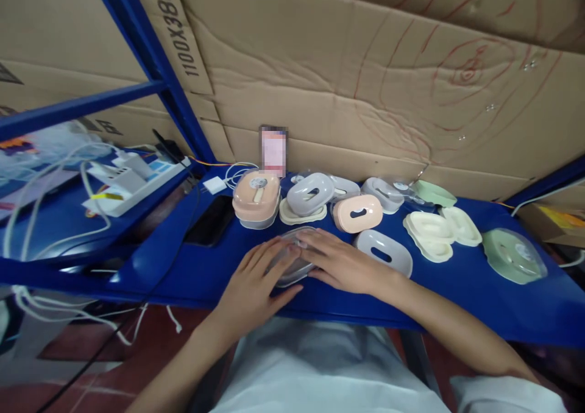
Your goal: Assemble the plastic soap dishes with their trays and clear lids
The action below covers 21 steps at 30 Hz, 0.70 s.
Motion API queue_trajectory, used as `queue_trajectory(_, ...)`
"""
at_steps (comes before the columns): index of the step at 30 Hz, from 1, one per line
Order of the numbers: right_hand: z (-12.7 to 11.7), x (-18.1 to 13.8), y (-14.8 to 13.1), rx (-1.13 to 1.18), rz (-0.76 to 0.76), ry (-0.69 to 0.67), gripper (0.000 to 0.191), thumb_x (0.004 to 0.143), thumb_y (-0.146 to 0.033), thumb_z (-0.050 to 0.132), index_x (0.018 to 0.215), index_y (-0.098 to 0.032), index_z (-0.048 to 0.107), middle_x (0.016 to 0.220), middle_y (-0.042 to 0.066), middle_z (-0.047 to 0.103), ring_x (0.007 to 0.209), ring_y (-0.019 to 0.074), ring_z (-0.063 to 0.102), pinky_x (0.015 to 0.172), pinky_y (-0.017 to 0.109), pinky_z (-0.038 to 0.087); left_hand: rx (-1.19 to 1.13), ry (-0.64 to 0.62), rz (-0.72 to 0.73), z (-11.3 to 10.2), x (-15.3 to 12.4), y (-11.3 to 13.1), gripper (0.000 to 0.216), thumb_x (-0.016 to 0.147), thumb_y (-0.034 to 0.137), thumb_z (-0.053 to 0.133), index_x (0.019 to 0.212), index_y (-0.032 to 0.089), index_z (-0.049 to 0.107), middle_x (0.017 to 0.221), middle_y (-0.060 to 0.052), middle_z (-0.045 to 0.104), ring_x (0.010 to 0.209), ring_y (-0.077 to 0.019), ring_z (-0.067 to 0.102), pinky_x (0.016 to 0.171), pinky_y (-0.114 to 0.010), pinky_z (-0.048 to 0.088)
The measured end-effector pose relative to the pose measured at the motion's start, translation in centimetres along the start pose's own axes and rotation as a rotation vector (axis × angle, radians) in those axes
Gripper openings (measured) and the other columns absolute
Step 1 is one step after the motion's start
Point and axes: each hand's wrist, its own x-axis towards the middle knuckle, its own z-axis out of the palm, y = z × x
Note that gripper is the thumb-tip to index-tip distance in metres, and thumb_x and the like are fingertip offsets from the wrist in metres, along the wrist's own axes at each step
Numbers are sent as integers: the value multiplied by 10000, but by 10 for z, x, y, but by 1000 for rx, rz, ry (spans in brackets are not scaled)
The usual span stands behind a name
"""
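Both of my hands lie over a small oval box with a clear lid point(292, 277) near the front edge of the blue table. My left hand point(256, 279) rests on its left side, fingers stretched over the lid and thumb apart. From the right, my right hand point(342, 261) reaches across the top, fingers extended on the lid. The hands hide much of the box. Just behind stand a grey oval lid with a slot point(313, 184) and a peach one point(365, 206). Another grey slotted lid point(402, 257) lies beside my right wrist.
A peach box point(256, 212) and a dark phone point(212, 218) are at left. Cream trays point(429, 224) and a green clear-lidded box point(512, 261) lie at right. A lit phone point(274, 151) leans on the cardboard point(320, 120). Cables and a power strip point(132, 184) fill the left shelf.
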Motion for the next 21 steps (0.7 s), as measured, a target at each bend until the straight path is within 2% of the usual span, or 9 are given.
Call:
queue_trajectory(3,-7,-12,8,5,64,43,619,1085,-368,595,1653,-185,432,1670,202,479,1569,306,451,1290,570,400,25,34,-30,5,-16,4,480,1021,362,711,1462,248,559,1434,-150,671,1359,-351,643,1070,-500,581)
queue_trajectory(8,-24,-21,22,-207,293,85,576,1113,-410,507,1640,-185,455,1647,180,513,1547,322,460,1296,584,344,145,52,-142,-18,-49,-12,501,973,307,763,1431,256,567,1415,-179,654,1279,-401,678,990,-547,600)
queue_trajectory(11,-26,-21,25,-349,457,74,579,1101,-381,518,1627,-148,452,1636,195,516,1518,353,468,1273,577,325,167,76,-225,-30,-69,-24,543,966,304,761,1462,262,546,1433,-194,631,1291,-423,667,1007,-591,594)
queue_trajectory(13,-23,-22,26,-415,575,78,583,1077,-403,561,1575,-107,490,1584,231,549,1444,381,519,1209,555,374,180,92,-276,-33,-77,-28,592,966,286,756,1506,272,514,1466,-198,611,1341,-435,639,1050,-629,572)
queue_trajectory(15,-19,-24,28,-454,692,80,553,1059,-442,589,1487,-95,553,1471,246,624,1316,387,597,1112,514,434,233,117,-313,-33,-79,-27,637,965,258,752,1542,289,485,1509,-193,586,1395,-453,601,1130,-713,493)
queue_trajectory(17,-17,-25,30,-465,761,57,474,1063,-452,576,1392,-113,613,1337,224,697,1193,362,652,1026,464,459,300,167,-293,-31,-75,-20,664,954,230,758,1551,309,479,1528,-179,576,1410,-460,587,1177,-779,408)
queue_trajectory(18,-17,-26,32,-464,771,41,421,1074,-431,554,1351,-125,637,1283,206,723,1149,345,668,999,442,457,307,195,-248,-29,-71,-15,665,945,215,764,1542,319,489,1513,-164,588,1392,-445,602,1183,-774,407)
queue_trajectory(20,-20,-26,32,-450,743,10,330,1098,-331,491,1287,-141,682,1186,172,763,1088,309,692,973,410,440,231,219,-102,-26,-59,-2,637,932,179,767,1502,328,525,1437,-128,638,1315,-372,659,1166,-669,486)
queue_trajectory(21,-23,-25,31,-442,719,7,320,1102,-274,459,1260,-141,704,1136,161,777,1062,293,701,966,399,431,153,188,-24,-23,-51,5,603,938,159,751,1480,326,545,1394,-107,665,1278,-325,682,1153,-590,522)
